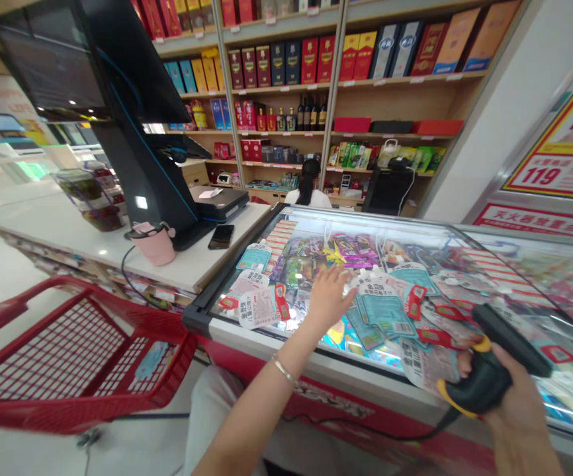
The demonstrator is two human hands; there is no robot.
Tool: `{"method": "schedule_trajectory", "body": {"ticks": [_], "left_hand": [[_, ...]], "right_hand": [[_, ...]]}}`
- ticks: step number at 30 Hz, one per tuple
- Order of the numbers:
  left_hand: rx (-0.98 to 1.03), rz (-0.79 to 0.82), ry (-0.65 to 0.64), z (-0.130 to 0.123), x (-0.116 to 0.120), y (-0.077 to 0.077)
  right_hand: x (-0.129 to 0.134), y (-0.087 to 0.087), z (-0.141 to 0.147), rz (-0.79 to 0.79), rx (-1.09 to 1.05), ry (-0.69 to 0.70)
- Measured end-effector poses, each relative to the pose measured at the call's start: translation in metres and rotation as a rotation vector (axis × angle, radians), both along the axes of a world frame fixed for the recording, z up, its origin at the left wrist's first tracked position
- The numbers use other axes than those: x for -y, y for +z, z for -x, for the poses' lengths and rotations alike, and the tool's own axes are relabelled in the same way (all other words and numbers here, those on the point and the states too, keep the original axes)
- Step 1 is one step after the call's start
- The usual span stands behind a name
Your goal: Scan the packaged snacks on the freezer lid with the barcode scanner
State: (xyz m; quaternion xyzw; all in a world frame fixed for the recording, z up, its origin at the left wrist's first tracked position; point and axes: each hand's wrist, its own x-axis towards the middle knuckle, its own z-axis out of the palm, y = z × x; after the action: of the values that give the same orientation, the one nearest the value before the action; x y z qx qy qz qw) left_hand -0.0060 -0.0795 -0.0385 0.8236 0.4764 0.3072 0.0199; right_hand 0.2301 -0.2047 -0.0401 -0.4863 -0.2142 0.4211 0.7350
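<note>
My left hand (330,296), a bangle on its wrist, is over the glass lid of the chest freezer with its fingers spread and nothing in them. Just right of it lies a spread of flat pouches, among them a teal pouch (390,313) that shows a barcode. My right hand (512,390) is wrapped round a black and yellow barcode scanner (485,377), whose cable runs off to the left. Near the scanner a white and red pouch (428,363) rests at the front edge of the glass. Separate from these, another white pouch (259,307) lies left of my left hand.
A red shopping basket cart (88,317) stands at the left with a blue packet (151,360) inside. The white counter (23,205) carries a checkout screen (132,79), a pink cup (155,244) and a phone (221,237). A person (309,188) is behind the freezer (247,334).
</note>
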Motion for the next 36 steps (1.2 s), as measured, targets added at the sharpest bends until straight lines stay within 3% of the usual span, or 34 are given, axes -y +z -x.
{"method": "schedule_trajectory", "body": {"ticks": [3,6,10,13,18,23,28,36], "left_hand": [[-0.022,0.059,0.179,0.068,-0.023,0.024],[-0.052,0.15,0.459,0.134,-0.046,0.036],[-0.059,0.269,0.707,0.184,-0.079,0.038],[-0.077,0.368,0.819,0.192,-0.103,0.033],[-0.204,0.37,0.838,0.183,-0.125,0.011],[-0.284,0.269,0.852,0.176,-0.127,-0.008],[-0.323,0.286,0.784,0.173,-0.129,-0.012],[-0.379,0.232,0.714,0.184,-0.134,-0.017]], "right_hand": [[-0.005,0.018,0.016,-0.017,0.016,0.093],[-0.024,0.035,0.048,-0.061,0.01,0.234],[-0.068,0.046,0.103,-0.098,0.019,0.467],[-0.1,0.042,0.141,-0.104,0.01,0.635],[-0.127,0.023,0.177,-0.049,-0.054,0.831],[-0.121,0.008,0.179,-0.01,-0.142,0.904],[-0.117,-0.003,0.176,0.069,-0.172,0.919],[-0.124,-0.017,0.179,0.035,-0.194,0.891]]}}
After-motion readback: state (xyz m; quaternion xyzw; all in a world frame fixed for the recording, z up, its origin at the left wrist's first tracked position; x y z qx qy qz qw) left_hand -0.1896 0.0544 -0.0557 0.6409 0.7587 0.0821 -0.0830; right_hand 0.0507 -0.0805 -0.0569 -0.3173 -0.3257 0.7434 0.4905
